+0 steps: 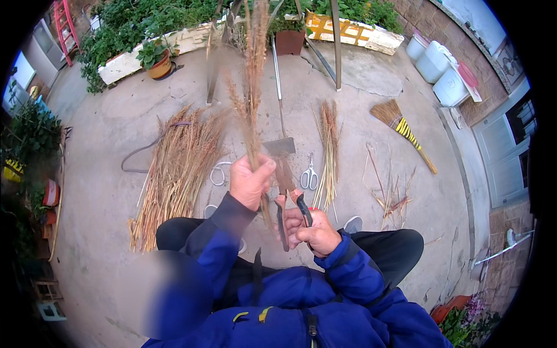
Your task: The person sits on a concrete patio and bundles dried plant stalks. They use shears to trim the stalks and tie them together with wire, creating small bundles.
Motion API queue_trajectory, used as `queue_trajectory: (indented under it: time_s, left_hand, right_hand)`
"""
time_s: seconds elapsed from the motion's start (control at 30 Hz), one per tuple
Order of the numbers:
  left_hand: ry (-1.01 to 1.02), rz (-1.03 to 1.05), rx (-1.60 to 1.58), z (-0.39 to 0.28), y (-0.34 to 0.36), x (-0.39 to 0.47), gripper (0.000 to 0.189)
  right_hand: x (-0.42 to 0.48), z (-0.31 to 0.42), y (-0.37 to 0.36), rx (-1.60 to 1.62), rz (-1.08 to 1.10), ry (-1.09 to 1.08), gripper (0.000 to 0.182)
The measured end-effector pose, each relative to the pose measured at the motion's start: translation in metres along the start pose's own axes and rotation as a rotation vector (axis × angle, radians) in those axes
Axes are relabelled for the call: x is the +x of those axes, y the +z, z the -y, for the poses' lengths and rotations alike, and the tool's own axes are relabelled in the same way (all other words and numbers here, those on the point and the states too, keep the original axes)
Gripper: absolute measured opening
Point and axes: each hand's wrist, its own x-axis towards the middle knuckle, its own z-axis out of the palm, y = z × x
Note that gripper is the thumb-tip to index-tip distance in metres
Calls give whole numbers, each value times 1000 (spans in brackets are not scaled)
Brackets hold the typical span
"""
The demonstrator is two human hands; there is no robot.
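Note:
Upright in my left hand point(251, 180) is a bunch of dry, seed-headed stalks point(252, 95), their cut ends hanging below the fist. My right hand point(315, 232) grips garden shears point(285, 178) by their orange and black handles, which stand a little apart. The rusty blades point away from me, just right of the left hand and the stalks. A large pile of similar stalks point(178, 165) lies on the left. To the right is a smaller bundle point(328, 148), with silver scissors point(309, 177) on the ground beside it.
A hoe point(279, 145) lies ahead on the concrete floor. A white cord point(217, 174) is left of my hands. Loose stalk scraps point(394, 200) and a hand broom point(400, 124) lie right. Metal legs point(337, 52) stand before white planters point(187, 41); white buckets point(450, 87) line the wall.

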Motion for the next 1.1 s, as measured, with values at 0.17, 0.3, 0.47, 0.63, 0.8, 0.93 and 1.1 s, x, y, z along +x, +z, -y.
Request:
queue_trajectory:
  time_s: [0.17,0.3,0.47,0.63,0.8,0.93,1.1]
  left_hand:
    - [81,-3,171,4,5,-5,9]
    - [25,51,86,3,12,-9,8]
    - [-32,61,-11,5,9,-6,7]
    - [-26,73,-19,6,8,-5,8]
    - [-29,52,-14,7,8,-5,9]
    - [-34,56,-1,5,7,-5,10]
    - [-38,62,-8,4,6,-6,10]
  right_hand:
    - [0,1,-3,-12,-32,8,55]
    - [-4,9,-2,-41,-43,17,57]
    - [-5,14,0,-63,-33,-36,70]
    - [0,8,-10,-134,-23,-35,73]
    - [4,-2,-13,-224,-49,-104,73]
    - [6,-3,-15,-305,-58,-115,73]
    - [7,-4,-12,-313,-74,-165,69]
